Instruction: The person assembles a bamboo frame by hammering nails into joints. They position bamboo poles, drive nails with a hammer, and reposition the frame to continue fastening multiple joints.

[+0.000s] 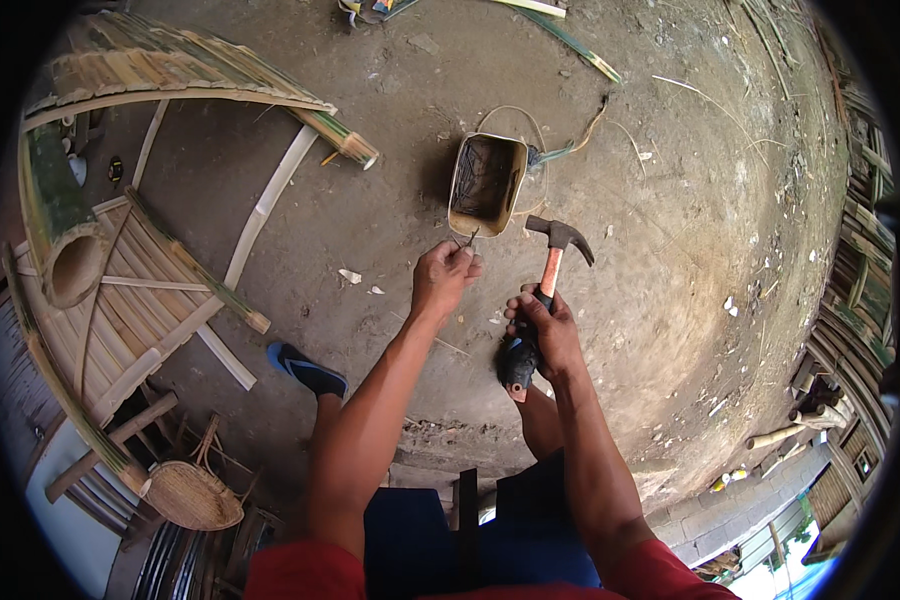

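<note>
My left hand (444, 280) is pinched on a small dark nail (472, 238) just at the near rim of an open-topped box (521, 168). Inside the box, dark nails (467, 165) lie heaped along its left side. My right hand (554, 330) is wrapped round the handle of a claw hammer (561, 236), whose metal head points away from me, a little right of the box. Black and orange-red show on the hammer's handle; its lower end overlaps my foot in a dark sandal, so where it stops is hard to make out.
At the left stands a bamboo frame (130, 300) with slatted panels and a thick bamboo tube (58, 220). A woven basket (192, 496) sits at the lower left. Bamboo strips (580, 52) lie on the dirt floor ahead. Stacked bamboo (850, 330) lines the right side.
</note>
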